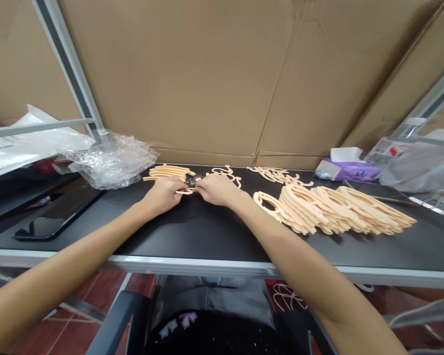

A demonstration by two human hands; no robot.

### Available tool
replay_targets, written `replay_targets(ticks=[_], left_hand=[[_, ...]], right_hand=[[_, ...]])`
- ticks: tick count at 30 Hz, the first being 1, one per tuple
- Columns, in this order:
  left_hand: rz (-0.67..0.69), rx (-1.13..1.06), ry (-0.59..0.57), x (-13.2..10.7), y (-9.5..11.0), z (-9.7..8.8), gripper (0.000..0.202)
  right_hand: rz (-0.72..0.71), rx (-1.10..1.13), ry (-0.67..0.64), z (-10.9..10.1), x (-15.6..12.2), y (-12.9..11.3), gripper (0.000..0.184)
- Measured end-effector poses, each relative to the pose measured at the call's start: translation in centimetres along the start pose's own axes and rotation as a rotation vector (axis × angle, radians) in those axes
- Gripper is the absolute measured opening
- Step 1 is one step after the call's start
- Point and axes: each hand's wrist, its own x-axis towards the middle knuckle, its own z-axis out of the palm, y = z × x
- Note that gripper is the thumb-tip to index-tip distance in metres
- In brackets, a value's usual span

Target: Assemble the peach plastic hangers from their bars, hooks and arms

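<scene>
Head view: slim, pale-peach curved piece [186, 192].

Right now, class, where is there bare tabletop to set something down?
Widest: tabletop between left forearm and right forearm, from left hand and right hand to front edge. Smaller: between dark slab and left forearm. Crowded: peach pieces behind the hands, peach stack rightward.

This looked like a small workshop: a black-topped workbench [214, 241] with metal posts [81, 64], brown cardboard [192, 84] walling its far edge, stacks of identical peach pieces [333, 209] toward the right edge, crumpled clear plastic [114, 158] by the far left corner, and red floor tiles [99, 291] below the near edge.
</scene>
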Motion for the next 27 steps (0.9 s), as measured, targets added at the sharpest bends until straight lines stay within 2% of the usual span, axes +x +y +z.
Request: replay_targets(ticks=[7,18,27], left_hand=[[0.144,0.066,0.053,-0.4,-0.8,0.3,0.028],[0.199,0.141,0.065,-0.1,0.0,-0.3,0.023],[0.194,0.082,0.051,-0.2,-0.3,-0.5,0.019]], right_hand=[[-0.024,-0.07,0.01,0.4,0.1,0.1,0.035],[-0.062,-0.102,0.056,0.9,0.2,0.4,0.032],[-0.095,-0.077,0.077,1.6,0.3,0.3,0.032]])
